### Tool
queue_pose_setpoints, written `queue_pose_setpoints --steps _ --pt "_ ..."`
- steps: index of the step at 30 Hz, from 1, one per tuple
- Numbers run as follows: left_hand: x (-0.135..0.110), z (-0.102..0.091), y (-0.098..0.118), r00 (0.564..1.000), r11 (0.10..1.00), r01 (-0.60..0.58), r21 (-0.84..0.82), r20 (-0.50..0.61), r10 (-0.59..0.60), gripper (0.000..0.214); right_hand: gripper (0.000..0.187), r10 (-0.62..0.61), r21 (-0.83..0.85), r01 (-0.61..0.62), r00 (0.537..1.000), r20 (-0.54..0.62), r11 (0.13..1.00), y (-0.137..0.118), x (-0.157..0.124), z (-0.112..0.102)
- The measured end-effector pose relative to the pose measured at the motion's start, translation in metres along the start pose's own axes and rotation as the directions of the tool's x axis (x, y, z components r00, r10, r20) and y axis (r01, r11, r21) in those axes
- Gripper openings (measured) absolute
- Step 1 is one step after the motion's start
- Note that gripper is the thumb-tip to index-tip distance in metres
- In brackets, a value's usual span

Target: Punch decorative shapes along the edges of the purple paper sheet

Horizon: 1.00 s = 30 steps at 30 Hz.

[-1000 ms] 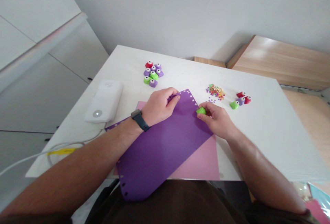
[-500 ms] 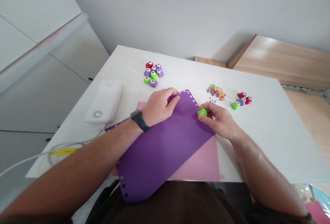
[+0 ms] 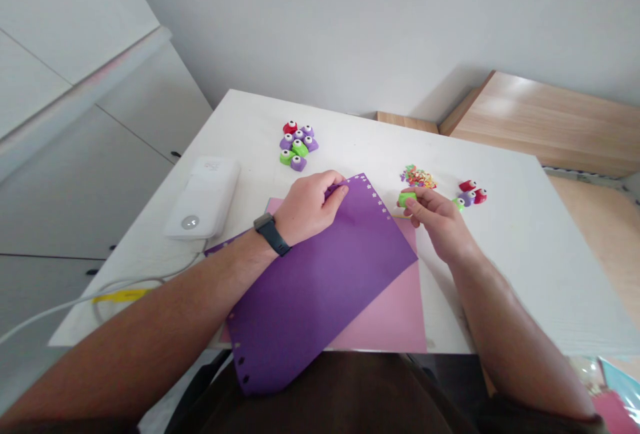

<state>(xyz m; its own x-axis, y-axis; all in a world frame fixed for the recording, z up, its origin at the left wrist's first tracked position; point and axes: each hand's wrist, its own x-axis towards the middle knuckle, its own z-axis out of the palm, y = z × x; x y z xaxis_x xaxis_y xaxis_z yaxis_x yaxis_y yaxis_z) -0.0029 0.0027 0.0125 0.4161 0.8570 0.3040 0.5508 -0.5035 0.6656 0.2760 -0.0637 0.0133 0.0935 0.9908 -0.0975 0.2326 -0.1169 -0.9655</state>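
Overlapping confetti (image 3: 419,176), apparently: right hand (image 3: 436,215).

Grey wall (image 3: 350,27) behind white table (image 3: 505,274)

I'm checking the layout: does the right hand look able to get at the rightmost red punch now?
Probably yes: the rightmost red punch lies near the right hand with its outer side unblocked, though that hand holds a green punch.

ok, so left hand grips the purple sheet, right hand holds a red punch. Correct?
Colour's wrong: the head view shows the right hand holding a green punch. The left hand does grip the purple sheet.
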Motion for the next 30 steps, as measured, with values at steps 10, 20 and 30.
queue_pose_setpoints --steps 10,20,30 --pt "0.000 0.000 0.001 1.000 1.000 0.009 0.000 0.008 -0.009 0.023 0.040 0.087 0.144 -0.084 0.996 -0.020 0.986 -0.005 0.003 -0.003" --pt "0.000 0.000 0.001 1.000 1.000 0.007 -0.004 0.002 -0.007 0.022 0.042 -0.086 -0.217 0.059 0.989 -0.117 0.974 0.004 0.010 -0.015" --pt "0.000 0.001 -0.001 1.000 1.000 0.004 -0.014 0.007 -0.004 0.023 0.040 -0.289 -0.757 0.204 0.957 0.021 0.621 0.004 0.007 -0.028"
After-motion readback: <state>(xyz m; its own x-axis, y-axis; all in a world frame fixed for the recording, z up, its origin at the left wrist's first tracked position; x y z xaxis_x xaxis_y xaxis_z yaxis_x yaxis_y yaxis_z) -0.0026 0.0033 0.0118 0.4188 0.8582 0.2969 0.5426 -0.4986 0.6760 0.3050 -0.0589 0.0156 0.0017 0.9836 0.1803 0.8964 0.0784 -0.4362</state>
